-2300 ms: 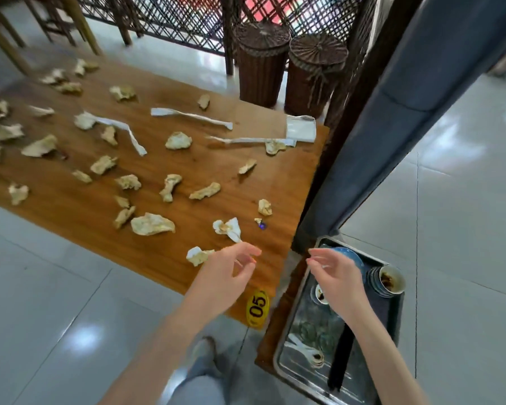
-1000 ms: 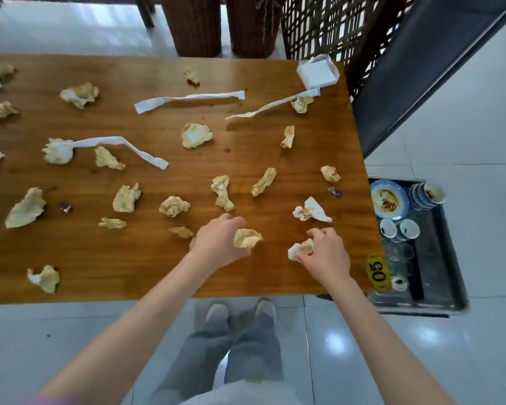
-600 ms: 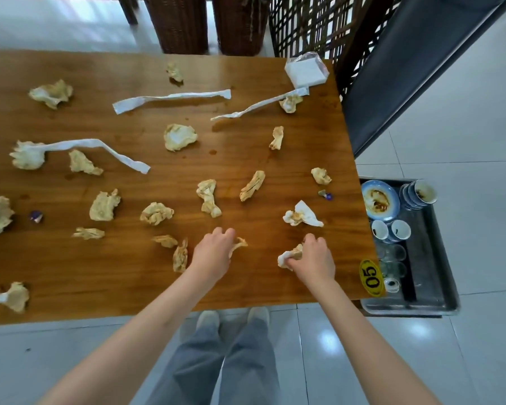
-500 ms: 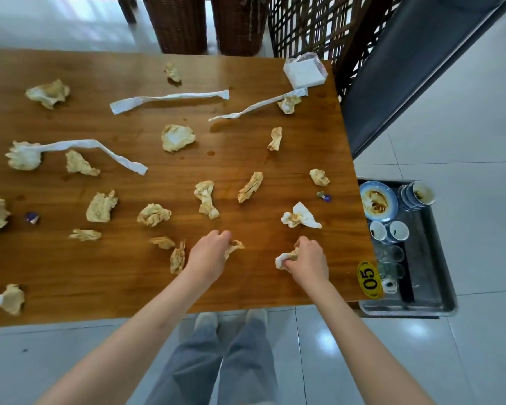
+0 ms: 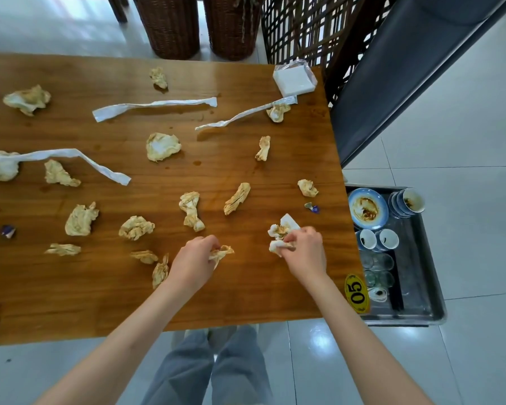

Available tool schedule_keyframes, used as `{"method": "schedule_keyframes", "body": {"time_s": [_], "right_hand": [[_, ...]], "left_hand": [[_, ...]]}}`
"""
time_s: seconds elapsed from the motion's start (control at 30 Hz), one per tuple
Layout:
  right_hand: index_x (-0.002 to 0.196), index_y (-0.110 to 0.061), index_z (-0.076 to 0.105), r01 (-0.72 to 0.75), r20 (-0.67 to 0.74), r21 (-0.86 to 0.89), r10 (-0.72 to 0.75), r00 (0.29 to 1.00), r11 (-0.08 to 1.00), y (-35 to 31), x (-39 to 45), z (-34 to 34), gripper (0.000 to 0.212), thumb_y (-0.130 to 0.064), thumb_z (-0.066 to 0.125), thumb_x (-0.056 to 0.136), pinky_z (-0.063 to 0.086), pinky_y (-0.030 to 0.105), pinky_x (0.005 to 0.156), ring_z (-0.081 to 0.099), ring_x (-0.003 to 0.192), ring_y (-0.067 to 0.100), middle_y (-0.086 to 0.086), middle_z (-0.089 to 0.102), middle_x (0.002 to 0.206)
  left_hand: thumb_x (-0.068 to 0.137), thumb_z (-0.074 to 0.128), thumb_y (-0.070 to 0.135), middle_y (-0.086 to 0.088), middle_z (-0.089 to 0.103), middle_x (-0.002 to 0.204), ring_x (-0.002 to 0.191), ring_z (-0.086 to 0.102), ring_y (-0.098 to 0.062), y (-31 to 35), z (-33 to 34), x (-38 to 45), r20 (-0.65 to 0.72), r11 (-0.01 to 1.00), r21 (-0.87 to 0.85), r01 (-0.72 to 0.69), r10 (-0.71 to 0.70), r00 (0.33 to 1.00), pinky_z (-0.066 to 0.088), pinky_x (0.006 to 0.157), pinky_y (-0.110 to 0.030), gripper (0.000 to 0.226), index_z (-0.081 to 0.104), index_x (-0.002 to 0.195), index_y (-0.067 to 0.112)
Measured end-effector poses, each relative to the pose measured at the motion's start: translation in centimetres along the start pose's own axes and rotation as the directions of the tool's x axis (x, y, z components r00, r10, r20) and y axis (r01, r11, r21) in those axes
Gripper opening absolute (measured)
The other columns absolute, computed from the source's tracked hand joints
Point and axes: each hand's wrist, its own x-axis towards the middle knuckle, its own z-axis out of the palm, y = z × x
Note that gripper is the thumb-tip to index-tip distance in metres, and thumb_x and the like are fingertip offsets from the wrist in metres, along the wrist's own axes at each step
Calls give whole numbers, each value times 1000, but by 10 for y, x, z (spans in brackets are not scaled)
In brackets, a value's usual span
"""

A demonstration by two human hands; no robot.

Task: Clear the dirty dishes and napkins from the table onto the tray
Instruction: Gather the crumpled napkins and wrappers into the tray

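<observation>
Meanwhile, the left hand point(image 5: 192, 263) is pinching a stained crumpled napkin point(image 5: 222, 252) on the wooden surface point(image 5: 246, 293), while the right hand point(image 5: 304, 249) is gripping a white wad point(image 5: 278, 245) beside another napkin point(image 5: 284, 228). Being light, soft and greasy, they are probably best bunched whole, then carried to the tray point(image 5: 421, 302).

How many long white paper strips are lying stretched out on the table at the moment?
3: one strip at the far middle, one strip running toward the white napkin pack at the far right corner, and one strip at the left.
</observation>
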Motion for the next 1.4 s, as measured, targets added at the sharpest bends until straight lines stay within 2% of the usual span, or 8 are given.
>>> {"method": "schedule_keyframes", "body": {"time_s": [0.17,0.33,0.6,0.7,0.77,0.97,1.13,1.4], "right_hand": [[96,-18,70,52,63,-78,-47,997,996,-6,40,-10,21,-23,76,77,46,29,89,36,131,21,4,45,140],[90,-17,69,74,76,-62,-70,995,995,-4,47,2,18,-21,78,75,52,23,73,57,100,15,-1,63,108],[87,-24,50,165,70,-15,-164,984,986,-2,47,-7,22,-17,70,82,47,15,55,58,72,9,-5,59,85],[102,-23,52,143,22,108,-146,989,984,5,60,-24,24,-11,65,85,51,19,63,61,85,11,-5,61,93],[125,-18,48,101,-6,163,-101,995,982,10,77,-34,43,-5,61,86,50,24,78,58,100,15,-1,61,109],[136,-9,43,112,59,-101,-106,993,989,21,125,-51,54,-3,60,86,41,33,96,42,121,25,10,47,130],[147,-11,22,55,145,-222,-23,989,973,19,134,-47,76,-17,65,86,42,34,97,32,127,28,12,29,140],[122,-17,50,159,136,-138,-140,981,978,16,136,-40,47,-4,66,80,46,29,83,46,109,22,7,48,123]], "left_hand": [[84,67,10,2,63,99,81,56,-12,7,-5,12,-45,1000,-22,18,-19,999,43,64,-19,26,62,107,21],[83,68,8,1,64,98,82,56,-10,10,-9,17,-69,998,-51,27,-31,997,46,66,-17,28,63,108,20],[83,68,7,-1,64,101,88,59,-14,16,-9,25,-91,996,-80,33,-40,995,51,72,-21,31,62,111,18],[83,68,7,-1,64,102,90,59,-14,19,-8,26,-95,995,-92,26,-35,995,52,74,-21,31,62,111,18],[84,68,7,0,64,102,91,59,-14,20,-6,26,-96,995,-93,25,-34,995,52,75,-21,30,62,111,19],[82,70,10,3,64,100,85,57,-8,20,-8,27,-129,993,-114,43,-57,990,47,69,-15,31,62,109,22],[82,70,10,3,64,101,90,58,-11,17,-11,25,-127,992,-117,53,-68,990,47,72,-17,29,63,108,21],[83,69,10,4,63,96,86,58,-11,14,-15,24,-133,991,-124,54,-71,989,52,71,-25,26,62,105,22]]}}
